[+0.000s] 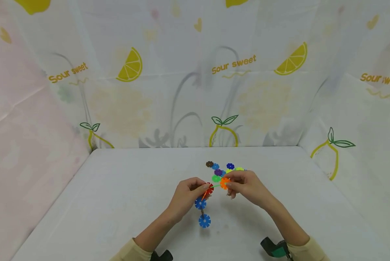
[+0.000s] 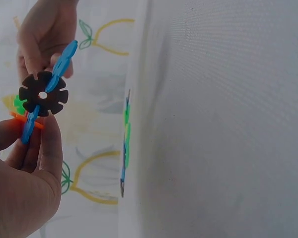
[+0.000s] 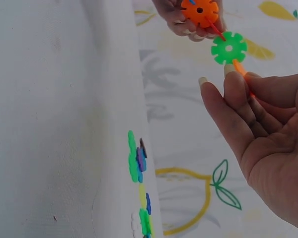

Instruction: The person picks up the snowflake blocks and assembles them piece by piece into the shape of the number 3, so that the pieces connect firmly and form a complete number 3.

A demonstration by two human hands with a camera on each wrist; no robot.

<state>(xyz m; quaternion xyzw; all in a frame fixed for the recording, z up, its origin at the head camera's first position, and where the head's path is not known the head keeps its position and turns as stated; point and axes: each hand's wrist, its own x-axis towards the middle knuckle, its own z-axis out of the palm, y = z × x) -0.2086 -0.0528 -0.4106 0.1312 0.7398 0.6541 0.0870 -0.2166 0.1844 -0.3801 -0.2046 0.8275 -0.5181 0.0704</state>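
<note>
Both hands hold a chain of slotted plastic snowflake discs up in front of the body. My left hand pinches the red disc between thumb and fingers. Below it hang a blue disc, a dark brown disc and a second blue disc. An orange disc joins the red one to this hanging part. My right hand pinches another orange disc at the chain's other end. Between the two hands, a green disc links red and orange, edge-on in the head view.
Behind the hands, several loose discs lie on the white table, among them a brown disc, a purple disc, a dark blue disc and a green disc. Lemon-print cloth walls the table's back and sides.
</note>
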